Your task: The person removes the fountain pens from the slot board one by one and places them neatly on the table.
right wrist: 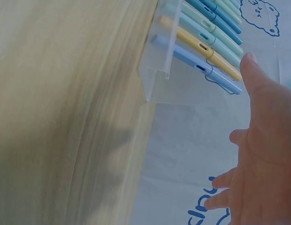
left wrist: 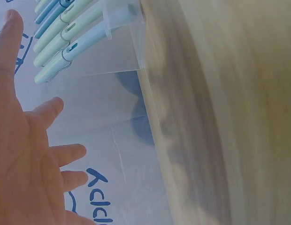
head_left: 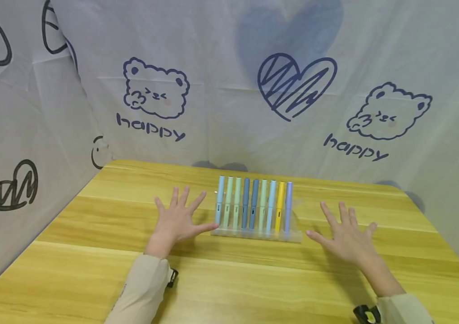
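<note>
A clear plastic stand point(head_left: 297, 236) on the table holds several capped pens side by side, leaning back. From left to right they run from a light blue pen point(head_left: 220, 193) through green and dark blue ones to a yellow pen point(head_left: 279, 202) and a purple pen point(head_left: 288, 202). Left of the stand, my left hand point(head_left: 177, 220) has its fingers spread and grips nothing; its thumb tip overlaps the stand's edge in the head view, while the left wrist view shows it apart from the pens. My right hand point(head_left: 348, 238), also spread and holding nothing, hovers right of the stand.
The wooden table point(head_left: 221, 288) stretches around the stand. Behind it hangs a pale cloth point(head_left: 221, 67) printed with hearts, bear faces and "happy", and more cloth encloses the left and right sides. Dark wrist straps point(head_left: 367, 315) show near both sleeves.
</note>
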`<action>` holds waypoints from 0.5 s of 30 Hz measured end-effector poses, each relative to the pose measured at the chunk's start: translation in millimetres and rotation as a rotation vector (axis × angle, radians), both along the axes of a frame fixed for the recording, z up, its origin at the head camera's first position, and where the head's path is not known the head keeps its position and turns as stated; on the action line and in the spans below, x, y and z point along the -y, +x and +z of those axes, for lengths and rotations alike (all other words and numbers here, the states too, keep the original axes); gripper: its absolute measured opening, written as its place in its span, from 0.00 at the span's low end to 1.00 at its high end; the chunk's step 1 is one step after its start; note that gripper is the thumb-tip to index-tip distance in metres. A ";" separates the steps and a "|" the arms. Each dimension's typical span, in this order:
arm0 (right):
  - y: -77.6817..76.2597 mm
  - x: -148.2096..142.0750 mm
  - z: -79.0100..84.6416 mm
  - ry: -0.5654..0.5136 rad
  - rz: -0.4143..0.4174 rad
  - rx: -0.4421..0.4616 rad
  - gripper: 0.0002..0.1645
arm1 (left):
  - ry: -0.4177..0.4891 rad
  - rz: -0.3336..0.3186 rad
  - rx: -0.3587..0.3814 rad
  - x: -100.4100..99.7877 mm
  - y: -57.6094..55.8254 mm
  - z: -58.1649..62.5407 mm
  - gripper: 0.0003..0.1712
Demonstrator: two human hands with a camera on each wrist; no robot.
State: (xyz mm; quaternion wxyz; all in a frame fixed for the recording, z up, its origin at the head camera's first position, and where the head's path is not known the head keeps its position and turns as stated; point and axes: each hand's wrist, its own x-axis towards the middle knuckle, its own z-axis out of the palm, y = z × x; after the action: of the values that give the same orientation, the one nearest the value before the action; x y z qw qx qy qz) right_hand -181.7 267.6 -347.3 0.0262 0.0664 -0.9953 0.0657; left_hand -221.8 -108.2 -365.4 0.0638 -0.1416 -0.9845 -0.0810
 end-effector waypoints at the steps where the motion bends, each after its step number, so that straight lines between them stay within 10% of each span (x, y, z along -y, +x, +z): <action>1: 0.1 0.4 0.4 -0.002 0.001 -0.002 0.53 | 0.003 0.000 0.001 -0.1 -0.1 0.2 0.52; 15: -3.0 0.5 2.5 -0.052 0.007 -0.025 0.48 | 0.138 -0.019 0.075 -1.4 -3.7 -0.2 0.51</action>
State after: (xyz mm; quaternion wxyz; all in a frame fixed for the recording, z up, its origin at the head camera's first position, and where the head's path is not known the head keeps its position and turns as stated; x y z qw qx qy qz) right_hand -184.7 267.1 -344.8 0.0400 0.0701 -0.9926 0.0910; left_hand -225.5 -106.8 -365.6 0.0357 -0.1431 -0.9770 -0.1543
